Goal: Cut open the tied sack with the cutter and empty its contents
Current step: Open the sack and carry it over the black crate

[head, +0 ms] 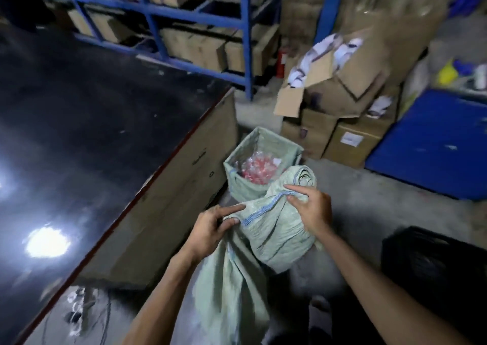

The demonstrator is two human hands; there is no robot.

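I pinch the green woven sack (pixel 274 228) at its blue-stitched edge with my left hand (pixel 210 226) and right hand (pixel 313 207), no cutter visible, and just beyond my grip an open sack (pixel 237 178) already holds red-and-clear packets, so emptying looks unfinished

From my feed, both forearms are bare to the bottom edge of the frame, with no sleeves. The left hand (pixel 210 227) and right hand (pixel 312 209) are bare too: I see no gloves, rings or watch.
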